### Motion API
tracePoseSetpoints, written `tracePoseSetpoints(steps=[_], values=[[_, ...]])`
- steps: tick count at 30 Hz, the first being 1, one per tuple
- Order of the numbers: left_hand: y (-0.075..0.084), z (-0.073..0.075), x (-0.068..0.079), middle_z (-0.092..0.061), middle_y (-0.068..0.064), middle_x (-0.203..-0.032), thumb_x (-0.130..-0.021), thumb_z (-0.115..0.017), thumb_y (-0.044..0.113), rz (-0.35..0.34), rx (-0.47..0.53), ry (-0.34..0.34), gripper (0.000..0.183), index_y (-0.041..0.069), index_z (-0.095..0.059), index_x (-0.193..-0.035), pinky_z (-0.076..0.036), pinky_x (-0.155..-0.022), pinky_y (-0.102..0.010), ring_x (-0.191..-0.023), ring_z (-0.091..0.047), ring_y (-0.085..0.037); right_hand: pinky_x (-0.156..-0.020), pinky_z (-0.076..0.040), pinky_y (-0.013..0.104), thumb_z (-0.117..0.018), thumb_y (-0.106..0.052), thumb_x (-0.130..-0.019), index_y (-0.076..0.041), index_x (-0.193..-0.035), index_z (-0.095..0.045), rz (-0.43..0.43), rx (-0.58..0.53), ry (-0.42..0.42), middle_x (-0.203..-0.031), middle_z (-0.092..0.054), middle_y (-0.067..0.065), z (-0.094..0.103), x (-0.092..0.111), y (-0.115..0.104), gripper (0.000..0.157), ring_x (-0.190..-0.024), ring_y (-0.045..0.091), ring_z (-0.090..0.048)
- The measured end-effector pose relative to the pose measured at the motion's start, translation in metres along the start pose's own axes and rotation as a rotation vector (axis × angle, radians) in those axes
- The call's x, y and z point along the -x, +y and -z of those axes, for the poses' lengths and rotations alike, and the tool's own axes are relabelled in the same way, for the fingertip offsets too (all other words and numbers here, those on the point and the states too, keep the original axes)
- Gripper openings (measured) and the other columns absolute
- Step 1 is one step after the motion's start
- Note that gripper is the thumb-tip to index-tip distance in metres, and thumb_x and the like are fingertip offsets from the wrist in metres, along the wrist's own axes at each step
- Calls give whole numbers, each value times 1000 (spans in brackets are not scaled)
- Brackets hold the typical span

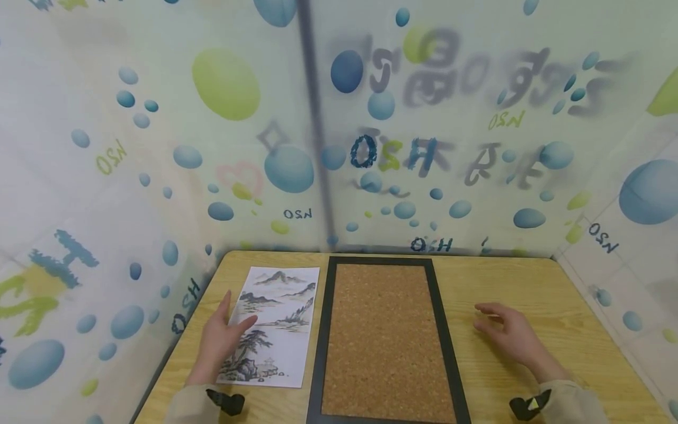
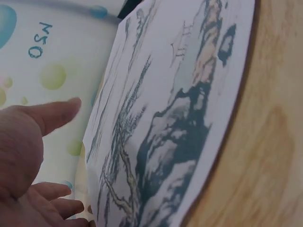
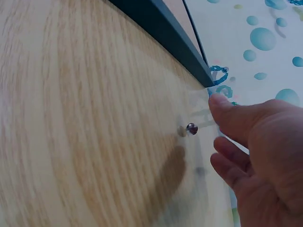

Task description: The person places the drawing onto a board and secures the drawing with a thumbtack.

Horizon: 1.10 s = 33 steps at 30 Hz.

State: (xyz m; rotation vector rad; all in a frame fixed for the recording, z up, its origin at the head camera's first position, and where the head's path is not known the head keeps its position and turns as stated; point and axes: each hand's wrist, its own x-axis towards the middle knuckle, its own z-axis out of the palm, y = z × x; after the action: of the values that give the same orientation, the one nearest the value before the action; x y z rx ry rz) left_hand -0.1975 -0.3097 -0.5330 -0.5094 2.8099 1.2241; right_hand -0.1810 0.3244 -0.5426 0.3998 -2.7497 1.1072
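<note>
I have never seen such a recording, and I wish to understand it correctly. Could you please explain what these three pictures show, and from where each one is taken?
There is no robot here, only two bare hands: the left hand and the right hand. The wide picture comes from a camera on the head, looking forward and down. The others come from the left wrist camera and the right wrist camera. On the wood-grained table lie a landscape print and, beside it, a dark-framed cork board. The right wrist picture also shows a small shiny object near that hand; I cannot tell what it is. Neither hand holds anything.
</note>
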Motion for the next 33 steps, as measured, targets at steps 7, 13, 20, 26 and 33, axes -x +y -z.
tracePoseSetpoints(steps=[7,13,20,26,33], values=[[-4,-3,-2,-22,-35,-166,-88,-87,13,46,4,42,116,13,-6,-170,-27,-119,-65,-149,-26,-56,-83,-60,45,-81,-3,-92,2,-114,-76,-58,37,-27,-110,-76,15,-5,2,5,23,-98,34,-73],[-3,-8,-2,-31,-36,-162,-83,-90,4,66,8,100,117,8,-12,-169,-28,-118,-65,-147,-30,-56,-81,-59,35,-81,0,-91,-3,-106,-79,-101,36,-48,-105,-78,8,-8,1,5,16,-95,27,-73],[1,-10,-1,-35,-34,-159,-80,-91,1,94,-2,149,107,-5,-25,-163,-34,-116,-61,-146,-36,-52,-81,-59,35,-80,3,-90,-7,-100,-80,-95,55,-60,-101,-78,4,-8,0,4,14,-93,23,-73],[-1,-7,-3,-45,-34,-153,-82,-87,-4,131,64,170,86,-10,-41,-155,-44,-110,-59,-140,-47,-51,-78,-59,32,-81,6,-87,-9,-95,-81,-94,56,-44,-96,-78,1,-9,1,5,17,-88,15,-72],[-3,-5,-4,-67,-33,-128,-81,-89,1,127,52,213,65,-14,-60,-138,-54,-93,-59,-115,-66,-48,-76,-58,31,-81,6,-87,-9,-93,-81,-94,59,-34,-94,-78,1,-10,1,9,17,-85,12,-71]])
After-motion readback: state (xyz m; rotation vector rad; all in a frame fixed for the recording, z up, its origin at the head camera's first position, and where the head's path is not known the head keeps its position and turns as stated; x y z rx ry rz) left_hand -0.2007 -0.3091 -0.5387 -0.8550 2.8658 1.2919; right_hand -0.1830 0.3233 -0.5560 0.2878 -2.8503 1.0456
